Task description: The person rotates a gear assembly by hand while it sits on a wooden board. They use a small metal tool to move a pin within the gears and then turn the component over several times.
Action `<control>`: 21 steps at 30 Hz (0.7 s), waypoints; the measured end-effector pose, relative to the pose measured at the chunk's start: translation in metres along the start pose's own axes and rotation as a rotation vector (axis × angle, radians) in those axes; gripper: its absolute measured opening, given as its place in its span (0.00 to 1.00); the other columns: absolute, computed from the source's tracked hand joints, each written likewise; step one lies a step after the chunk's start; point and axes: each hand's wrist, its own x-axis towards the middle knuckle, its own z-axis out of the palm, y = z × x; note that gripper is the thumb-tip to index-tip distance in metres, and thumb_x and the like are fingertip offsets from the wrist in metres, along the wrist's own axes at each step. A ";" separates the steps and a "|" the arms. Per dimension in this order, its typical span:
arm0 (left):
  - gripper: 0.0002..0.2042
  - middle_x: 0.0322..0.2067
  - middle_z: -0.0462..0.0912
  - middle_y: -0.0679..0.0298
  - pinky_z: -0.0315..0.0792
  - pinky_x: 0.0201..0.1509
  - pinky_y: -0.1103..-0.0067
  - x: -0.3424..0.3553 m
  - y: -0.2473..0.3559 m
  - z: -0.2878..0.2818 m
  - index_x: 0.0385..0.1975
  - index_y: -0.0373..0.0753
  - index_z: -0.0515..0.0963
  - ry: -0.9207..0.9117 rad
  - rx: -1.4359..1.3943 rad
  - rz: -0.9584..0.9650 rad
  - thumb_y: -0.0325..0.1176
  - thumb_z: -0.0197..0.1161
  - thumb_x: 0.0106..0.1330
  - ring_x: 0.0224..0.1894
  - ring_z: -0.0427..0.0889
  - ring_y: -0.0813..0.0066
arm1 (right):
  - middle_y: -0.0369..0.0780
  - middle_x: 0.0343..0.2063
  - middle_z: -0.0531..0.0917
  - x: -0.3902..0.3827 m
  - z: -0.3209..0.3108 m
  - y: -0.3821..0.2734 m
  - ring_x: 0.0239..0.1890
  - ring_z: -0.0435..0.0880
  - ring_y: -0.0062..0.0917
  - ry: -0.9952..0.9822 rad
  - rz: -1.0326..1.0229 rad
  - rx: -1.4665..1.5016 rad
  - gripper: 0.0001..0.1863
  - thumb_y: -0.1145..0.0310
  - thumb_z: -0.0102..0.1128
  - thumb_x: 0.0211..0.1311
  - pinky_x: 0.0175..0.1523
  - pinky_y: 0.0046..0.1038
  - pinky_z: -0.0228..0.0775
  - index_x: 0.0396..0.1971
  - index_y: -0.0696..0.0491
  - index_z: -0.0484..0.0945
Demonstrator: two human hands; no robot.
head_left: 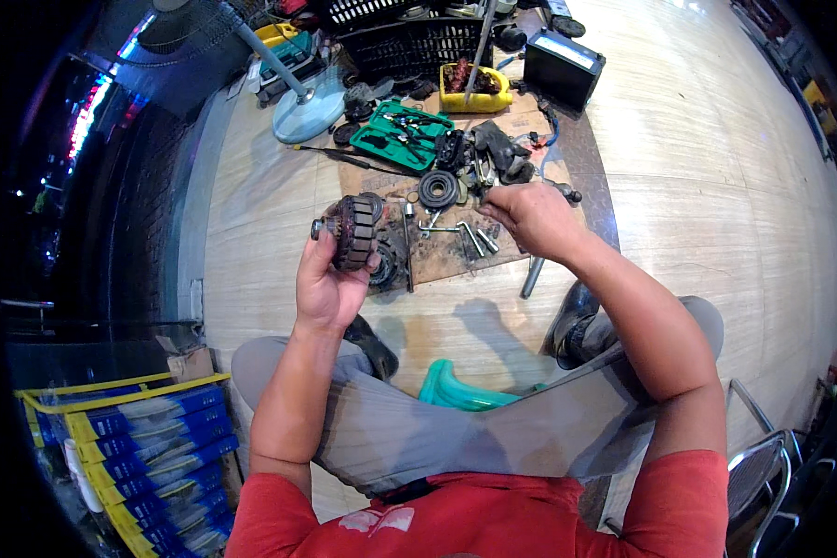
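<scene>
My left hand (pixel 333 299) holds up a round, slotted motor armature (pixel 354 234) with a short shaft end sticking out to the left. Thumb and fingers are wrapped around its lower side. My right hand (pixel 539 220) is closed in a pinch over the cardboard (pixel 437 266); whatever its fingertips grip is hidden. Just left of that hand lie a dark ring-shaped part (pixel 438 190), an L-shaped wrench (pixel 445 229) and short metal sockets (pixel 486 240). Below the armature, a dark round part (pixel 387 265) lies beside a long metal bar (pixel 407 249).
Beyond the hands are an open green tool case (pixel 372 139), a dark glove (pixel 504 153), a cut yellow container (pixel 475 100), a black battery (pixel 563 70) and a black crate (pixel 418 48). A fan base (pixel 309 118) stands far left. Something green and curved (pixel 465 392) lies between my legs.
</scene>
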 end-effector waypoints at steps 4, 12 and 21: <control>0.28 0.52 0.77 0.56 0.78 0.45 0.72 0.001 0.005 0.008 0.61 0.37 0.63 -0.081 0.043 0.033 0.40 0.65 0.65 0.48 0.80 0.67 | 0.47 0.25 0.82 0.004 0.001 0.007 0.30 0.81 0.47 0.052 -0.038 0.025 0.14 0.53 0.54 0.66 0.35 0.47 0.72 0.35 0.49 0.80; 0.37 0.50 0.77 0.61 0.74 0.56 0.73 -0.009 -0.013 0.025 0.61 0.36 0.61 -0.030 0.264 -0.036 0.33 0.75 0.54 0.51 0.78 0.71 | 0.49 0.40 0.83 0.003 0.017 -0.006 0.44 0.82 0.45 -0.205 -0.071 0.156 0.27 0.59 0.63 0.61 0.49 0.42 0.73 0.57 0.53 0.70; 0.35 0.52 0.76 0.57 0.74 0.58 0.72 -0.012 -0.020 0.026 0.62 0.36 0.61 -0.044 0.283 -0.066 0.34 0.72 0.57 0.52 0.78 0.67 | 0.53 0.33 0.82 0.009 0.029 -0.052 0.36 0.82 0.41 -0.206 -0.056 0.706 0.15 0.63 0.59 0.64 0.44 0.37 0.73 0.44 0.58 0.78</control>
